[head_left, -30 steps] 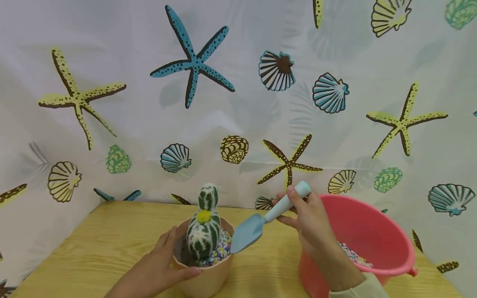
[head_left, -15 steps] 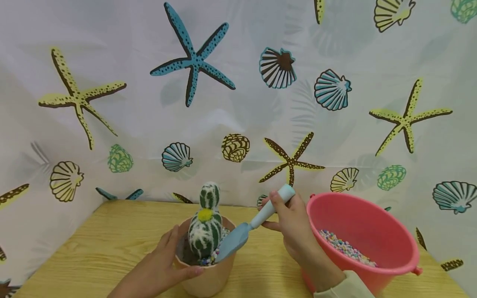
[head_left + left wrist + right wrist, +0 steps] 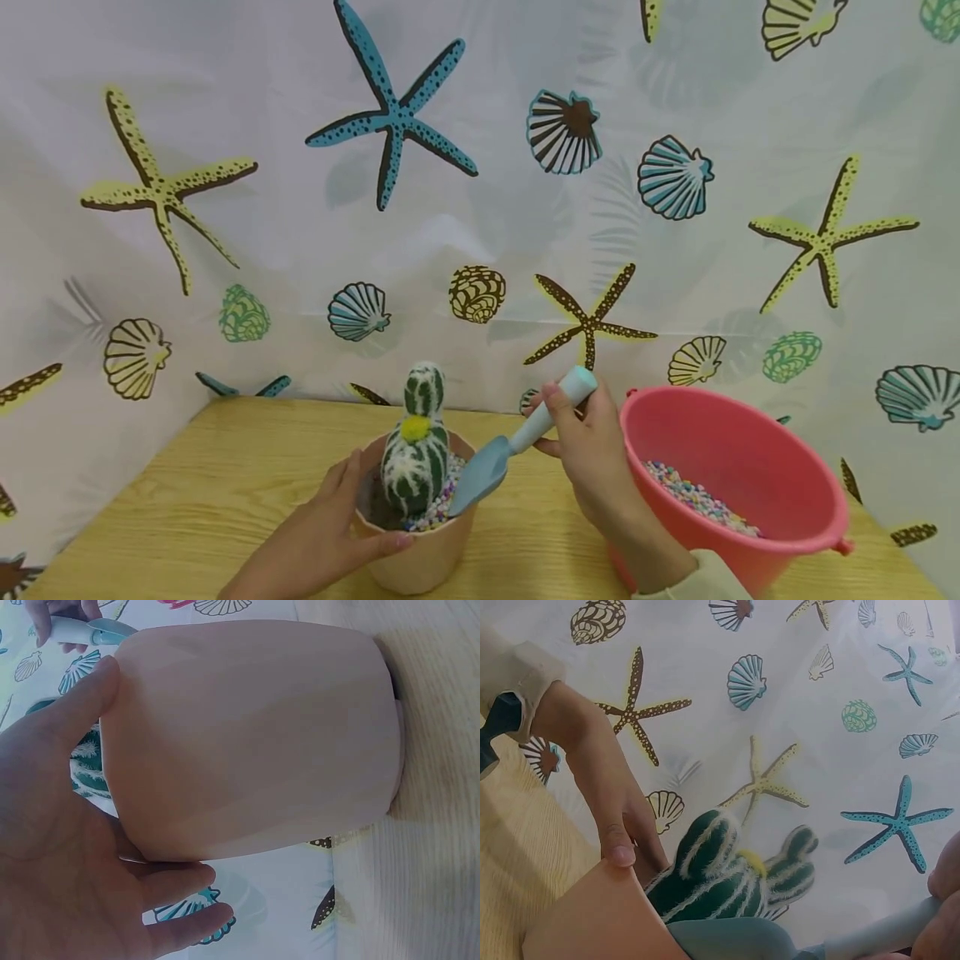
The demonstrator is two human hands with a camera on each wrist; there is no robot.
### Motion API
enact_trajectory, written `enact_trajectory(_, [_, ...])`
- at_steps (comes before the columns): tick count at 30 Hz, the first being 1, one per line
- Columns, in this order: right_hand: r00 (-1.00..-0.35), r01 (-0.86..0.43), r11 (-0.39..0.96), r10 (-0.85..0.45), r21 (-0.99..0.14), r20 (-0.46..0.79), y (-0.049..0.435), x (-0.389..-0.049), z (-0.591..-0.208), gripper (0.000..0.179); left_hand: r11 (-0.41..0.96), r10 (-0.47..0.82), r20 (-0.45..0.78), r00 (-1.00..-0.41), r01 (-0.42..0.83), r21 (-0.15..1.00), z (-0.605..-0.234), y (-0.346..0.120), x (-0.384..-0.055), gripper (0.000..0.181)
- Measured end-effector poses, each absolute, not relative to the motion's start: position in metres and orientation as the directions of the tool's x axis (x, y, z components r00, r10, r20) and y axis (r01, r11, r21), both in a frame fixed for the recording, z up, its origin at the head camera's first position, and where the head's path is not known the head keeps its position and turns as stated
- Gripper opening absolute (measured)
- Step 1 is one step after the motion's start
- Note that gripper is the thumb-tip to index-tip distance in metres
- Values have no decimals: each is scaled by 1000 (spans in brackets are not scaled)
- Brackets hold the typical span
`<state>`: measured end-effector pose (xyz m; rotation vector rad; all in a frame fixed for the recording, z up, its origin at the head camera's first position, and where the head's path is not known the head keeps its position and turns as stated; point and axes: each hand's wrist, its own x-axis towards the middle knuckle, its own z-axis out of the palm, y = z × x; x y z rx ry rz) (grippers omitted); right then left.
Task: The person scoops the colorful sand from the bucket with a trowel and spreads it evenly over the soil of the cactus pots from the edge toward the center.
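Note:
A peach flowerpot [image 3: 416, 568] stands on the table, holding a fuzzy green-and-white cactus [image 3: 415, 477] with a yellow flower. Small colourful pebbles [image 3: 438, 510] lie around its right side. My left hand [image 3: 318, 533] grips the pot from the left, thumb at the near rim; in the left wrist view the thumb and fingers lie on opposite sides of the pot wall [image 3: 255, 742]. With my right hand [image 3: 592, 454] I hold a light blue trowel [image 3: 483, 473] by its handle. Its blade slants down over the pot's right rim, its tip beside the pebbles.
Right of the pot stands a pink bucket [image 3: 750, 442], with more colourful pebbles [image 3: 701, 500] in its bottom. My right forearm passes in front of its left side. Behind the wooden table [image 3: 247, 467] hangs a white cloth [image 3: 480, 225] printed with starfish and shells.
My right hand has moved left, bringing the trowel from the pot's right edge down into the pot, then slightly back up. My left hand keeps its hold on the flowerpot.

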<state>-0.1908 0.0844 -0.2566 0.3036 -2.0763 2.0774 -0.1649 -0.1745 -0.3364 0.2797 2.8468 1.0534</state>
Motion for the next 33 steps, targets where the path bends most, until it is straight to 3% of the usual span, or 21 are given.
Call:
enact_trajectory(10, [-947, -322, -45, 23, -946, 322, 85, -192, -261, 18, 754, 176, -52, -983, 100, 649, -337, -175, -165, 104])
enact_trajectory(33, [-966, -259, -27, 11, -966, 259, 88, -191, -264, 17, 755, 169, -48, -985, 98, 648, -336, -173, -169, 105])
